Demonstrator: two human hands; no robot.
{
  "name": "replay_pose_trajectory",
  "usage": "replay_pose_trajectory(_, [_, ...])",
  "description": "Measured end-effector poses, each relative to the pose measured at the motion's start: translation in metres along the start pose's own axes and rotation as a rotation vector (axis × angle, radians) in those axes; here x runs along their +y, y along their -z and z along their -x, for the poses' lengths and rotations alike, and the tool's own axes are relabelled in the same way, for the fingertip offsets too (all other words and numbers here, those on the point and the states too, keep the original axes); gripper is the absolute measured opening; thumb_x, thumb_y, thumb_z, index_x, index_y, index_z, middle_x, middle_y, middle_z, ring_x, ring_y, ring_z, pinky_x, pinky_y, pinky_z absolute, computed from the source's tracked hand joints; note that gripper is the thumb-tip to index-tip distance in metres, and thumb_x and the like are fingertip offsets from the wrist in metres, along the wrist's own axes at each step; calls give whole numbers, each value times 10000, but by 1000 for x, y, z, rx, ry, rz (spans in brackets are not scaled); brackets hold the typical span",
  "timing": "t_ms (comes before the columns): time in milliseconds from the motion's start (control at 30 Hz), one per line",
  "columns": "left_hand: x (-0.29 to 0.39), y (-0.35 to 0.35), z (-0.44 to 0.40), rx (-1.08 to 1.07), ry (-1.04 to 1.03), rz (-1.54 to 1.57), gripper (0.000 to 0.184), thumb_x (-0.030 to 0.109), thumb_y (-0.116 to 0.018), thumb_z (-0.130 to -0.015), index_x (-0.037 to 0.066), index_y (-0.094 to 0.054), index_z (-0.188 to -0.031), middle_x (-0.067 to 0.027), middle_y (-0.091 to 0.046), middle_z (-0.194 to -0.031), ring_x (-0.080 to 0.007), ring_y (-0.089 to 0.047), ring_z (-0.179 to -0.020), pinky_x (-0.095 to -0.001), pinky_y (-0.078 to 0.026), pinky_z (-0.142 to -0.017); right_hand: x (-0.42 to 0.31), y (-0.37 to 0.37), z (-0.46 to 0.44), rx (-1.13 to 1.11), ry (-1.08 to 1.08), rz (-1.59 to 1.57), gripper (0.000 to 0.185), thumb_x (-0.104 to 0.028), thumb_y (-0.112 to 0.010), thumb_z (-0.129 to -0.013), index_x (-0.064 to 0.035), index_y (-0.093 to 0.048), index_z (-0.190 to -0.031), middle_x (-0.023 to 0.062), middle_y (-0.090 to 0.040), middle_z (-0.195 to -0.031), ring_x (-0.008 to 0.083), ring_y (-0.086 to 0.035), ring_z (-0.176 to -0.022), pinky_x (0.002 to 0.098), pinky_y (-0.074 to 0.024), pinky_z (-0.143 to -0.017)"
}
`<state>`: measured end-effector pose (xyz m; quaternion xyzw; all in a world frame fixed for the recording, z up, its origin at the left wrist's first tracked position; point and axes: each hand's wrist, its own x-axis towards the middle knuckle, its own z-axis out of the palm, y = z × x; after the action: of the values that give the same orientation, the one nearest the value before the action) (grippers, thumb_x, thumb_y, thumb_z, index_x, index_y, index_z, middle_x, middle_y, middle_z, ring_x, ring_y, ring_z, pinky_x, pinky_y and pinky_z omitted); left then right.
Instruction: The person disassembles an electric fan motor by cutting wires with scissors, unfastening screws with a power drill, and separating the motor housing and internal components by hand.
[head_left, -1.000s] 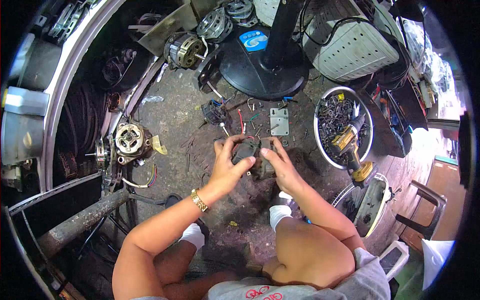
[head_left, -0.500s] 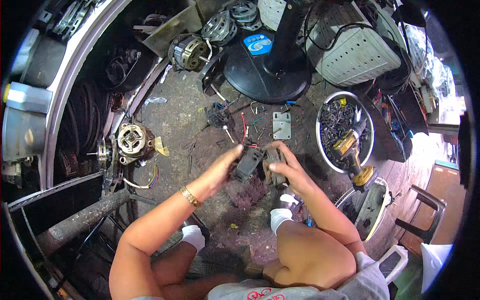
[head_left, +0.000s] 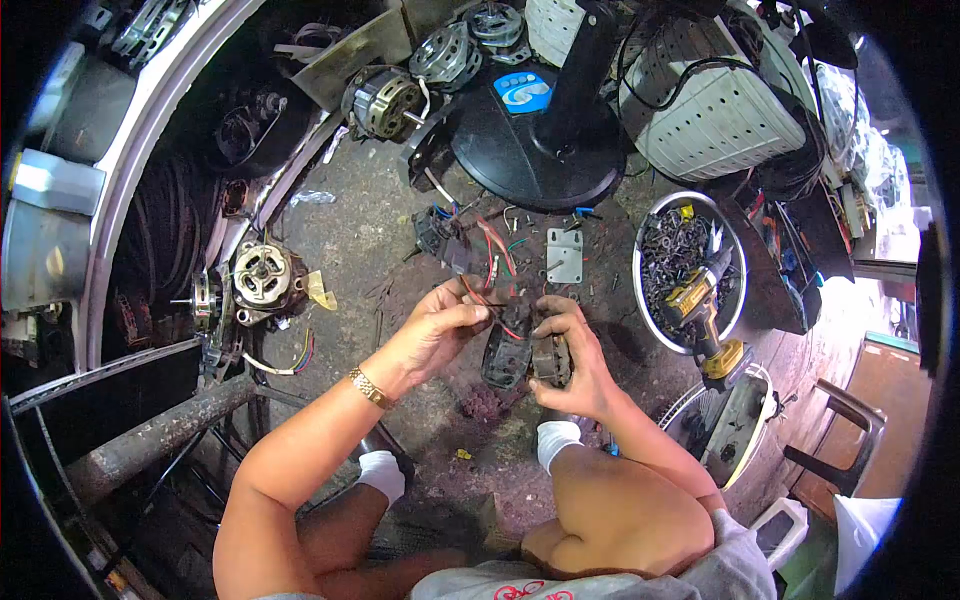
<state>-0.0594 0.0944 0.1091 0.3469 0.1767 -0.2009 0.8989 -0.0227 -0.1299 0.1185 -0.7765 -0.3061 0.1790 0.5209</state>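
Observation:
In the head view my left hand point(head_left: 440, 330) is closed, its thumb and fingertips pinching a thin red wire point(head_left: 470, 290) beside a black plastic housing point(head_left: 506, 360). My right hand point(head_left: 580, 365) wraps round a worn, brownish metal motor part point(head_left: 550, 362), which sits against the right side of the housing. Whether the two pieces are joined I cannot tell. Above my hands, a dark motor piece point(head_left: 437, 230) with wires lies on the floor. To its right is a flat metal plate point(head_left: 564, 256) with holes.
An oval bowl point(head_left: 640, 290) of screws stands at right, with a yellow cordless drill point(head_left: 700, 300) lying across it. A black fan base point(head_left: 530, 165) is at the back. Motors point(head_left: 265, 280) lie at left, and a metal pipe point(head_left: 165, 430) crosses the lower left.
My left hand has let go of the black housing and now pinches the red wire. The housing has turned more upright and shifted slightly lower, along with my right hand.

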Motion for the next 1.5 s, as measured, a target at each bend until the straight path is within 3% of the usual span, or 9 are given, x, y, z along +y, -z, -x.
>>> replay_pose_trajectory(133, [0,-16,6,-81,24,143,442,138,-666,-820,35,-484,-1209,-38,-590,-1121,-129,-552,-1023,-291,-432,-911,-9,3,-6,11,101,41,575,-156,-762,-519,-92,-485,-1019,178,-476,-1220,374,-476,-1109,435,-414,-916])
replay_pose_trajectory(300, [-2,-15,5,-27,79,-269,392,135,-657,-830,25,-519,-1180,-37,-578,-1116,-130,-543,-1024,-308,-431,-917,-15,6,-6,-6,146,150,590,-152,-781,-508,-102,-485,-1015,149,-488,-1214,382,-481,-1058,449,-439,-866])
replay_pose_trajectory(500, [-28,-12,12,116,27,210,349,181,-609,-858,105,-536,-1190,-22,-588,-1143,-158,-534,-1082,-339,-386,-967,-2,-4,-7,83,222,124,609,-138,-771,-486,-108,-465,-1012,207,-465,-1207,373,-473,-1099,464,-395,-922])
replay_pose_trajectory(567, [-36,-10,17,-14,153,360,412,277,-613,-856,109,-510,-1217,-40,-576,-1171,-165,-519,-1115,-354,-379,-975,5,-11,-6,84,200,41,599,-141,-767,-495,-106,-464,-1011,211,-447,-1214,371,-450,-1124,470,-370,-941])
replay_pose_trajectory(600, [-41,-10,21,0,146,263,616,402,-649,-819,130,-408,-1316,-45,-515,-1252,-184,-487,-1166,-381,-374,-994,6,-13,-5,84,176,-42,589,-143,-763,-503,-104,-463,-1009,214,-428,-1222,369,-427,-1150,476,-345,-961])
replay_pose_trajectory(733, [-47,-4,22,-109,179,110,904,528,-712,-722,197,-233,-1414,-32,-399,-1351,-218,-422,-1244,-418,-368,-1022,5,-15,-4,53,186,-116,592,-160,-771,-526,-98,-464,-1028,208,-407,-1226,366,-392,-1184,484,-304,-986])
replay_pose_trajectory(1000, [-41,-12,19,-82,88,86,941,526,-731,-701,164,-236,-1415,-53,-420,-1330,-214,-444,-1223,-402,-402,-1001,4,-7,-2,42,201,-74,708,-392,-836,-599,-92,-471,-1126,213,-399,-1280,367,-374,-1215,490,-294,-999])
replay_pose_trajectory(1367, [-46,-13,5,-90,118,57,855,398,-722,-752,141,-252,-1419,-86,-444,-1316,-229,-468,-1207,-421,-400,-1005,14,-9,2,53,230,-157,695,-369,-761,-711,-97,-389,-1232,236,-308,-1359,377,-282,-1294,500,-221,-1046])
replay_pose_trajectory(1500, [-26,-20,1,-220,219,417,796,289,-766,-698,69,-364,-1349,-121,-458,-1332,-262,-510,-1176,-425,-373,-1025,9,-5,-2,45,163,-274,749,-445,-658,-756,-58,-319,-1300,244,-253,-1387,369,-181,-1349,494,-155,-1077])
